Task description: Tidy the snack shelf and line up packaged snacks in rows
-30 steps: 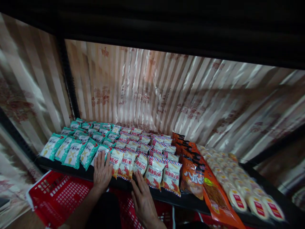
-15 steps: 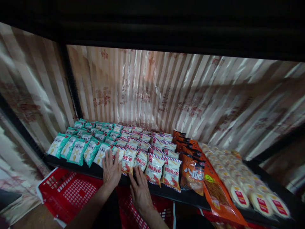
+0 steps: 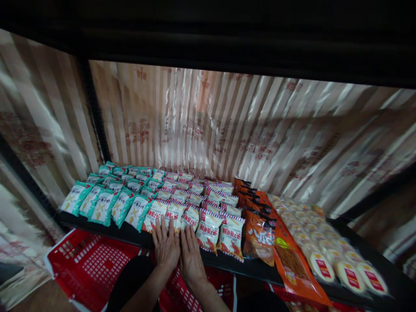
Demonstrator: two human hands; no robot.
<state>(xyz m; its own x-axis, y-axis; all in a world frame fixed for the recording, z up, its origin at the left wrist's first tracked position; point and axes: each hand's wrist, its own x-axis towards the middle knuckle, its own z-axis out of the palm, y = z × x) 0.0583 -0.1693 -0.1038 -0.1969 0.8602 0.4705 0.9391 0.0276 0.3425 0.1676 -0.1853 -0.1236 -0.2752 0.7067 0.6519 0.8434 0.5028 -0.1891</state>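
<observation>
My left hand [image 3: 166, 247] lies flat, fingers stretched upward, its tips against the front white snack packet [image 3: 173, 215] with red lettering. Close beside it, my right hand [image 3: 192, 255] is also stretched out, touching the lower part of another such packet [image 3: 190, 218]. Neither hand grasps anything. Rows of these white packets, with red-and-blue striped top edges, run back along the black shelf [image 3: 208, 256]. Left of them stand rows of teal packets [image 3: 104, 206]. To the right are orange bags [image 3: 259, 237].
A long orange packet [image 3: 289, 260] lies over the shelf's front edge. Clear-wrapped round pale items [image 3: 321, 268] fill the right side. Red baskets [image 3: 97, 260] sit below the shelf. A black upper shelf [image 3: 208, 47] hangs overhead, and a striped curtain [image 3: 195, 117] covers the back.
My left hand has moved right, from between the teal and white packets to beside my right hand. The right hand has stayed nearly in place at the front packets.
</observation>
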